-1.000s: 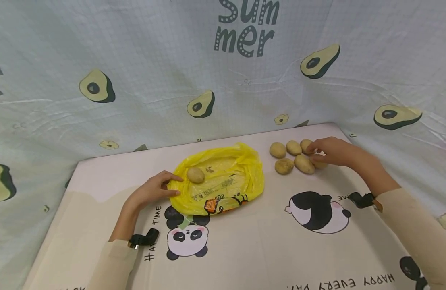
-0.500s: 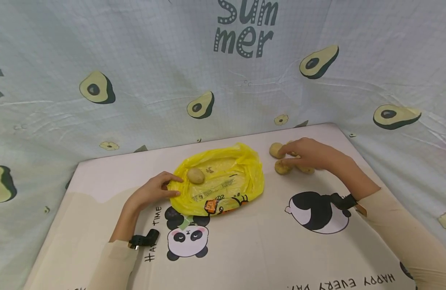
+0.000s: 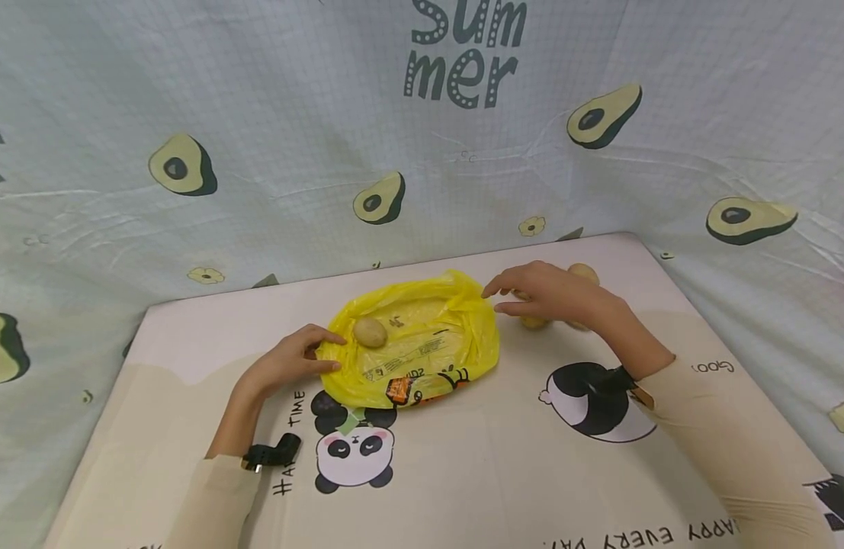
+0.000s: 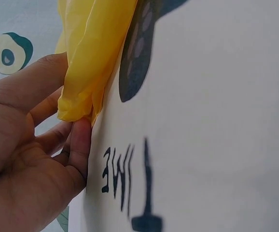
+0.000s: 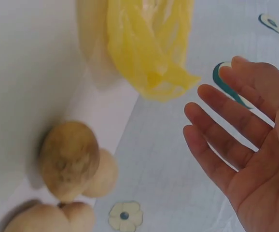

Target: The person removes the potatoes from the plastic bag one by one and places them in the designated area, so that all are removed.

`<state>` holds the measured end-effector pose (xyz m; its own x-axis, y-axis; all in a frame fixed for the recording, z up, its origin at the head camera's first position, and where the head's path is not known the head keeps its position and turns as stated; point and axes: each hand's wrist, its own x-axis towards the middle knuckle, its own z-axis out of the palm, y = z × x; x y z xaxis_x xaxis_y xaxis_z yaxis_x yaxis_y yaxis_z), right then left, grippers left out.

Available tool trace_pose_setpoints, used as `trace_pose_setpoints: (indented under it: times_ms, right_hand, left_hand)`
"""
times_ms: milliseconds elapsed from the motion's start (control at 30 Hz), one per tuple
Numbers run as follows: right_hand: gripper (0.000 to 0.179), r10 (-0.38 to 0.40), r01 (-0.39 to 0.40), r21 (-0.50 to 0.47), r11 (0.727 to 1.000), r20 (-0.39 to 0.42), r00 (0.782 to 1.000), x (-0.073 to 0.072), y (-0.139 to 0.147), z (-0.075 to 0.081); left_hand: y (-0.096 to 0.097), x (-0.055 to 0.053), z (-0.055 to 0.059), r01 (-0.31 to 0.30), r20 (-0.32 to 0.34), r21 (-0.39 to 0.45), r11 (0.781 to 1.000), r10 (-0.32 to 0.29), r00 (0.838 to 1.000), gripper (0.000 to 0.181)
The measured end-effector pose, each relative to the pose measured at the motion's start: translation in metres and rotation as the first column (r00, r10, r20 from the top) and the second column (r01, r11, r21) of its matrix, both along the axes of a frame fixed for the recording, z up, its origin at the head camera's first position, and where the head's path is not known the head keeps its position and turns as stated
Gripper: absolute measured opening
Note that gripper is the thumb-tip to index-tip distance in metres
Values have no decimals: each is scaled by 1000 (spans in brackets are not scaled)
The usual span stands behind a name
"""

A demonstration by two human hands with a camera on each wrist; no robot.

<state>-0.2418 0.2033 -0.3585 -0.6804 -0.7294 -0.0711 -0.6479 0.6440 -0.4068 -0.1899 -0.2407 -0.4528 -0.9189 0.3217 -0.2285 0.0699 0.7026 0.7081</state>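
A yellow plastic bag [image 3: 422, 320] lies spread with its mouth upward on the table. One potato [image 3: 370, 332] sits inside it near the left side. My left hand [image 3: 291, 358] pinches the bag's left rim; in the left wrist view the thumb [image 4: 80, 145] and fingers have the yellow film between them. Above the loose potatoes my right hand [image 3: 555, 293] hovers, fingertips close to the bag's right rim. Its palm shows bare in the right wrist view, fingers loosely extended. Beneath it are a brownish potato [image 5: 69, 159] and several others, partly hidden in the head view.
Another potato [image 3: 583, 273] shows just behind the right hand. The table cover [image 3: 463, 473] is pale with printed pandas and lettering. A hanging cloth [image 3: 284, 137] with avocado prints rises along the table's back edge.
My right hand has moved left from the far-right potatoes, across the group, to beside the bag's right rim. The left hand, the bag and the potato inside it have stayed put.
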Motion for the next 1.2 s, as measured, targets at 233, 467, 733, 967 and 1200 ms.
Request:
trace_pose_setpoints:
  times_ms: [233,467,733,967,1200]
  right_hand:
    - [32,46,-46,-18,999,-4,999,-1,-17,-5]
    - [31,101,-102,-34,994,-30,994,-2,-32,-5]
    - [30,133,-134,-77,988,-19,991,-7,-57,-3]
    - [29,169,-166,-120,979,12,986,-16,-86,-6]
    - [30,184,-176,-139,975,52,981,-24,-106,-8]
  left_hand:
    - [0,1,0,8,-9,-5,1000,-8,1000,44]
    - [0,0,-1,12,-14,-10,1000,-12,1000,44]
    - [-1,0,-2,7,-3,-6,1000,-7,1000,44]
    - [-1,0,-2,-1,5,2,1000,1,1000,43]
    - [-1,0,-2,3,1,3,1000,-3,1000,43]
